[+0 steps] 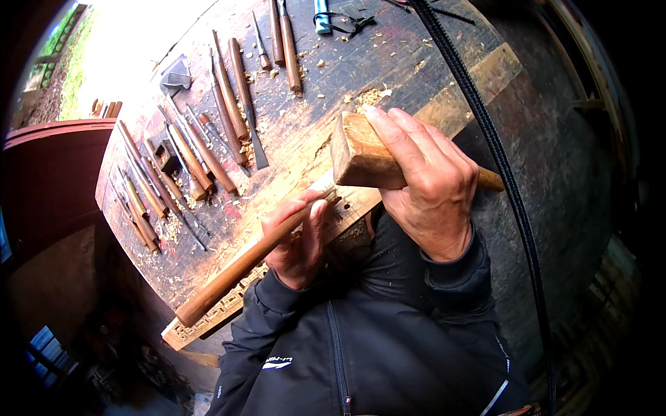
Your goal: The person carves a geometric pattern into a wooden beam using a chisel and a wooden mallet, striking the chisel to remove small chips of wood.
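My left hand (298,239) is closed around a carving chisel (232,277) near the end away from its butt. The long brown wooden handle slants down to the left over a carved wooden board (220,305). Its blade end is partly hidden beside the mallet, so I cannot tell whether it touches the wood. In my right hand (433,184) is a wooden mallet (364,154), gripped close behind its blocky head, with the handle end sticking out to the right. The mallet head hovers over or rests near the chisel's far end; which one, I cannot tell.
Several wood-handled carving tools (187,152) lie in rows on the worn dark table (333,76), among pale shavings (374,96). A blue-handled tool (322,17) lies at the far edge. A black braided cord (496,139) hangs down across the right side.
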Demonstrator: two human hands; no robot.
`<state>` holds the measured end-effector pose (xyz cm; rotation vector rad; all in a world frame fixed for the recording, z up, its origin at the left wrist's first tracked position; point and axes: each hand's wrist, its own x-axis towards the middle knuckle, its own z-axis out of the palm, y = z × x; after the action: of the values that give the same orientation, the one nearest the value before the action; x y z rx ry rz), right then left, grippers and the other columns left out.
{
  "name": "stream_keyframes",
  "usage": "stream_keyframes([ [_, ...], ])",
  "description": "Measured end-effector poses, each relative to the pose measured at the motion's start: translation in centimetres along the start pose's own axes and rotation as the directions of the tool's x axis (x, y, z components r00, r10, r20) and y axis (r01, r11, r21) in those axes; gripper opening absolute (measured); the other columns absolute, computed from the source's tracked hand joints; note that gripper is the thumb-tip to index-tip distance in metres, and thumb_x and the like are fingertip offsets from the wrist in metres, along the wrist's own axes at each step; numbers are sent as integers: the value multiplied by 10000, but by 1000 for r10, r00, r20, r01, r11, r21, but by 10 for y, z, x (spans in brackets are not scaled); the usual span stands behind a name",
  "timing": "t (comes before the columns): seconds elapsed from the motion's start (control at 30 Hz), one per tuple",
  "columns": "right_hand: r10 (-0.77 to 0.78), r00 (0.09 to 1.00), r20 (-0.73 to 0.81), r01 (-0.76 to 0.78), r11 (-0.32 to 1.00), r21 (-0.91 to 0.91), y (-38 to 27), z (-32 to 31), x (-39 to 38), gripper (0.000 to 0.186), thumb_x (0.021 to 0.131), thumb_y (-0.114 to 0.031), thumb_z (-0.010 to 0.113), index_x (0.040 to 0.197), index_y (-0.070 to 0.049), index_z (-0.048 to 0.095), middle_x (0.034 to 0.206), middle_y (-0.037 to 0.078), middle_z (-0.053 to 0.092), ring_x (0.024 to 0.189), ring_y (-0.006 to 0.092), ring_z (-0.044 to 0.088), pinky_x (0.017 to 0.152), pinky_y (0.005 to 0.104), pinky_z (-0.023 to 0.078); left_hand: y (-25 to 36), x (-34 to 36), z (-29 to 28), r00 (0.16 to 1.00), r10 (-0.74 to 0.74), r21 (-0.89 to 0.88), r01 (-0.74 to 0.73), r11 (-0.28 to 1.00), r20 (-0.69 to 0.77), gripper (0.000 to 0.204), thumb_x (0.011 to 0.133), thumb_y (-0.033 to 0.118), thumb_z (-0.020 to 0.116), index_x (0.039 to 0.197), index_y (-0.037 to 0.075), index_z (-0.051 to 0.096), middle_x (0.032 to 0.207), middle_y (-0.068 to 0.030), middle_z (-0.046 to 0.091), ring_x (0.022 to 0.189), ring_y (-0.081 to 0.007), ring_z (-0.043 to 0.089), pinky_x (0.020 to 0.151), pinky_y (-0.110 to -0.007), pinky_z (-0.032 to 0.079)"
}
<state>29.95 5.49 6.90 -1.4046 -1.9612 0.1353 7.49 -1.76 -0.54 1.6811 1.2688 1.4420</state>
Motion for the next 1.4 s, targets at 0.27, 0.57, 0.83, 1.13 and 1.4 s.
stream_keyframes([
  [0.27, -3, 1000, 3, 3, 1000, -8, -2, -1, -1, 696, 756, -33, 916, 1434, -104, 778, 1297, 195, 813, 1121, 382, 812, 963, 449, 653, 0, -3, -2, 1000, 9, -24, -9, 1000, 3, 389, 1055, -135, 738, 1353, 3, 530, 1200, -247, 776, 1158, -313, 801, 1041, -417, 636],
  [0.57, -21, 999, 24, 22, 1000, -16, 0, -1, -2, 721, 746, -19, 908, 1449, -107, 770, 1294, 197, 812, 1118, 382, 812, 958, 448, 654, -2, -2, -2, 1000, 28, 20, -28, 999, 11, 374, 1065, -127, 731, 1353, 6, 534, 1213, -253, 774, 1155, -317, 805, 1040, -416, 639],
  [0.83, -30, 999, 43, 32, 999, -40, -1, -1, -2, 722, 748, -40, 925, 1450, -111, 770, 1294, 194, 812, 1120, 381, 813, 960, 446, 656, -6, -1, 1, 998, 65, 50, -64, 997, -24, 463, 1013, -120, 812, 1375, 24, 562, 1147, -221, 789, 1040, -298, 823, 911, -400, 661],
  [1.13, -34, 998, 46, 35, 999, -37, 0, 0, -2, 711, 752, -32, 920, 1444, -109, 774, 1282, 195, 812, 1121, 383, 813, 960, 448, 657, -6, 1, 0, 997, 76, 70, -75, 995, -13, 460, 1011, -120, 815, 1371, 16, 562, 1152, -223, 787, 1037, -297, 825, 904, -401, 665],
  [1.4, -32, 998, 62, 34, 999, -39, -1, -1, -1, 724, 736, 7, 887, 1442, -104, 774, 1275, 189, 807, 1103, 380, 809, 949, 448, 656, -4, 4, 2, 995, 101, 84, -102, 991, 7, 457, 1018, -116, 805, 1368, 19, 545, 1135, -220, 785, 1011, -304, 823, 892, -408, 666],
])
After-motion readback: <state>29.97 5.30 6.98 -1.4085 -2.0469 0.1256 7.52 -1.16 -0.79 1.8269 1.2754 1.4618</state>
